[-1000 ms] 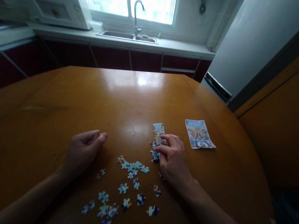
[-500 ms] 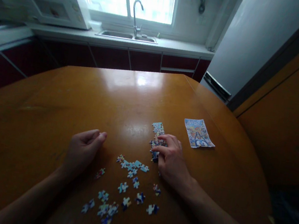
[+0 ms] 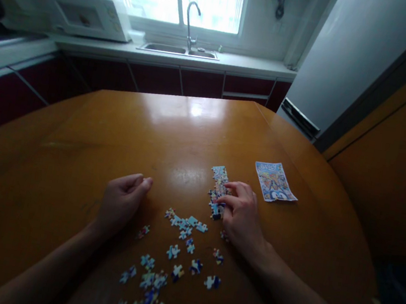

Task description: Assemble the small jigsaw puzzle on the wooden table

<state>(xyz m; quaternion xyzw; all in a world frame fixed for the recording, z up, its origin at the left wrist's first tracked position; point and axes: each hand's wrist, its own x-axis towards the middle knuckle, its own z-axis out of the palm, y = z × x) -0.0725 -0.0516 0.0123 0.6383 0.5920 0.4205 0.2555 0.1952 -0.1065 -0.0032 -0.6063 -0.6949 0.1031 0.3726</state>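
Note:
A narrow strip of joined jigsaw puzzle pieces (image 3: 220,174) lies on the wooden table, running away from me. My right hand (image 3: 241,213) rests over its right side, fingers bent and thumb and index tips on the pieces. It seems to grip a piece at the strip's edge, mostly hidden by the fingers. My left hand (image 3: 123,198) lies on the table to the left, curled into a fist with the thumb against the index finger; nothing shows in it. Between and below the hands are loose light-blue pieces (image 3: 186,225) and several mixed-colour pieces (image 3: 153,281).
A creased picture sheet (image 3: 275,183) with a cartoon print lies right of the strip. The brown table (image 3: 122,130) stretches toward a counter with a sink (image 3: 165,49) and a microwave (image 3: 86,15). A fridge (image 3: 350,57) stands at the right.
The whole view has shifted slightly, so everything sits a little further right. My right hand stays at the strip with only a slight finger shift; my left fist looks unchanged.

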